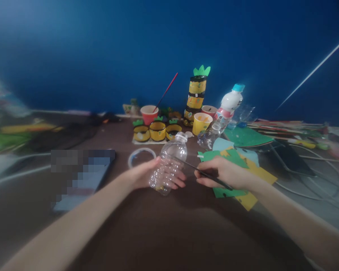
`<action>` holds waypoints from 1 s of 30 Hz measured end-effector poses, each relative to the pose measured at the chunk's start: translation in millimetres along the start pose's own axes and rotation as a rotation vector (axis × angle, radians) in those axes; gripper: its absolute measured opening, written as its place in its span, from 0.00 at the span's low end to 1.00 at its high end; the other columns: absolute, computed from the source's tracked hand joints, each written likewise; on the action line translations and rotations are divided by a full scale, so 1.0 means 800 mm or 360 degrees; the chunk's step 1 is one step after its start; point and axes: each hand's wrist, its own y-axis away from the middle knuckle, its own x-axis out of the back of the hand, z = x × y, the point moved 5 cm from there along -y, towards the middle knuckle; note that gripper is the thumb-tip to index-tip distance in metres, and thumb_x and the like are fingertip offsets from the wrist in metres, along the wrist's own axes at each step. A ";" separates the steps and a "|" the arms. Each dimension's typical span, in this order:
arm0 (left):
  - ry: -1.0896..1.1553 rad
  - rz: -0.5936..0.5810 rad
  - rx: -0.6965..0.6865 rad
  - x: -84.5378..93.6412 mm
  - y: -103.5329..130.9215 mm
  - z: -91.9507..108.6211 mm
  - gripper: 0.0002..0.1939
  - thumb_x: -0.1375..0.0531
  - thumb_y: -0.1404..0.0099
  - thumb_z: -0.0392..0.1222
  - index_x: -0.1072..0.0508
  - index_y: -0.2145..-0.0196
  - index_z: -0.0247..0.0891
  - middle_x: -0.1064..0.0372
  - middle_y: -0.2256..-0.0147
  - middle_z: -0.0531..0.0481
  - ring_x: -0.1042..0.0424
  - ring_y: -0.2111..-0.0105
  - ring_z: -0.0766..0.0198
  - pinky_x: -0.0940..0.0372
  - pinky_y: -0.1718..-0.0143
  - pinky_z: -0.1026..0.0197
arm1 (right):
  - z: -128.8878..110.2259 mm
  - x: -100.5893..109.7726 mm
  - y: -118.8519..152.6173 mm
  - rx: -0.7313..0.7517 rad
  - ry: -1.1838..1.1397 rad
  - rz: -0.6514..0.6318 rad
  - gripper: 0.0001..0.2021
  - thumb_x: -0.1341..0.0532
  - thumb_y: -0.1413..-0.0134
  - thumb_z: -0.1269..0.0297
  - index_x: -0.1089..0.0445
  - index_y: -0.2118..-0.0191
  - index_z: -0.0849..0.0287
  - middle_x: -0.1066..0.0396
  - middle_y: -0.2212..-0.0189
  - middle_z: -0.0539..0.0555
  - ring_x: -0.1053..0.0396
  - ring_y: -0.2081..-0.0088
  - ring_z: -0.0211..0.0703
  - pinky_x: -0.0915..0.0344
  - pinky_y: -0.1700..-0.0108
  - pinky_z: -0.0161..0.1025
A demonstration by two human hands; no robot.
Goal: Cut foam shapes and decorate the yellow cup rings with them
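Note:
A clear plastic bottle (pixel 166 165) without a cap is gripped by my left hand (pixel 147 173), whose fingers show through and behind it. The bottle tilts, its neck up and to the right. In my right hand (pixel 219 172) is a thin black stick-like tool (pixel 205 174), pinched between the fingers. The tool's narrow end points left and reaches the bottle's side; I cannot tell its exact kind. A roll of clear tape (pixel 131 160) lies just behind my left hand. Green paper (pixel 223 192) and yellow paper (pixel 250 201) lie beneath my right hand.
Behind the bottle stand several short yellow rings (pixel 157 131) with green tops, a red cup (pixel 149 116), a yellow cup (pixel 201 124) and a tall yellow-black tower (pixel 196 98). A white bottle (pixel 225 107) leans at right. A phone (pixel 97 180) lies at left, cables (pixel 307 190) at right.

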 end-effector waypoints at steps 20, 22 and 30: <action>-0.0201 0.0305 0.0058 -0.015 -0.007 -0.007 0.20 0.40 0.46 0.48 0.31 0.61 0.29 0.29 0.68 0.42 0.27 0.70 0.58 0.33 0.67 0.58 | -0.021 -0.001 -0.001 0.0033 0.0231 -0.0149 0.08 0.43 0.50 0.60 0.39 0.72 0.59 0.41 0.80 0.44 0.46 0.78 0.30 0.47 0.74 0.29; -0.0199 0.0327 0.0073 -0.014 -0.007 -0.008 0.20 0.40 0.46 0.49 0.31 0.61 0.29 0.29 0.68 0.42 0.26 0.70 0.58 0.33 0.67 0.58 | -0.021 -0.001 -0.002 0.0013 0.0240 -0.0168 0.08 0.43 0.50 0.59 0.39 0.71 0.58 0.40 0.80 0.44 0.45 0.77 0.30 0.48 0.74 0.30; -0.0229 0.0357 0.0073 -0.013 -0.005 -0.011 0.20 0.42 0.44 0.49 0.30 0.62 0.29 0.29 0.70 0.42 0.27 0.72 0.62 0.34 0.70 0.61 | -0.020 -0.004 -0.001 -0.0016 0.0255 -0.0187 0.09 0.44 0.49 0.58 0.38 0.70 0.58 0.38 0.78 0.45 0.44 0.76 0.32 0.47 0.73 0.31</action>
